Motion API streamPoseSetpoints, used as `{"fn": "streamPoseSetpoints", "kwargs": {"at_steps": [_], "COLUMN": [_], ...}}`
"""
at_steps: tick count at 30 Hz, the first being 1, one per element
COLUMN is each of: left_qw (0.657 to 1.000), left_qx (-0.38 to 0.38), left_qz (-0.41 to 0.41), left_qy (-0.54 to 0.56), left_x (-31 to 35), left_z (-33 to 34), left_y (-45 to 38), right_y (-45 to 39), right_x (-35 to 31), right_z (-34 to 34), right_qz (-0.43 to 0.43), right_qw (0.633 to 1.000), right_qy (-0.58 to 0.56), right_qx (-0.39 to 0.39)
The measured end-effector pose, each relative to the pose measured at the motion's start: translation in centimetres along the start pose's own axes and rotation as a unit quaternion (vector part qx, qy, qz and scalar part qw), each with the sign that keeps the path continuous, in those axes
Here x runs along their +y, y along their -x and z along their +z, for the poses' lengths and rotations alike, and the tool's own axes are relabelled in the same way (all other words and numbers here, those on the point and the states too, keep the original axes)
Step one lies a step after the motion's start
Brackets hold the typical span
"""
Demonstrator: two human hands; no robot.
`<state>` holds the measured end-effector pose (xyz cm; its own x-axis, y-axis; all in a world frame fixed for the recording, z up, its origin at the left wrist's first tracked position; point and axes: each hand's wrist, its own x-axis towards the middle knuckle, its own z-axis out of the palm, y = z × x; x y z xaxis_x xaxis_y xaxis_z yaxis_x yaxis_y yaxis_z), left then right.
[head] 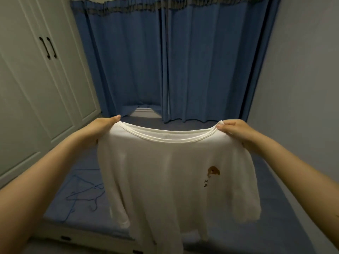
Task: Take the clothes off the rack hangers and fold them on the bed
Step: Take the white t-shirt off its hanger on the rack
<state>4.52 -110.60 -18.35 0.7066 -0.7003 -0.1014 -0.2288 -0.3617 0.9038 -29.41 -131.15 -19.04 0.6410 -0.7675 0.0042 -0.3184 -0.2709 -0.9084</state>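
A: How far along are we?

B: One white T-shirt (165, 171) is off its hanger and held up over the bed (286, 208). The left hand (102, 128) at ten o'clock and the right hand (236, 131) at two o'clock have their fingers clamped on its shoulders.

A: And the rest?

B: Blue hangers (82, 195) lie bare on the bed at eight o'clock. I'd say folding hasn't begun; the rack is out of view.

Home bedroom: a blue-sheeted bed (286, 208), a white wardrobe (33, 99) with dark handles along one wall, and closed blue curtains (165, 61) behind.
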Motion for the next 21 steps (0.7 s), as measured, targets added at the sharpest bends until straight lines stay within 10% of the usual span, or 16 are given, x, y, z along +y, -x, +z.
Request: {"fn": "streamPoseSetpoints", "kwargs": {"at_steps": [21], "left_qw": [0.980], "left_qx": [-0.111], "left_qz": [-0.017], "left_qy": [-0.167], "left_x": [-16.5], "left_z": [22.2], "left_y": [-42.6], "right_y": [-36.6], "right_x": [27.0], "right_z": [5.2], "right_qz": [0.206], "right_qw": [0.944], "right_qy": [0.254], "right_qx": [0.037]}}
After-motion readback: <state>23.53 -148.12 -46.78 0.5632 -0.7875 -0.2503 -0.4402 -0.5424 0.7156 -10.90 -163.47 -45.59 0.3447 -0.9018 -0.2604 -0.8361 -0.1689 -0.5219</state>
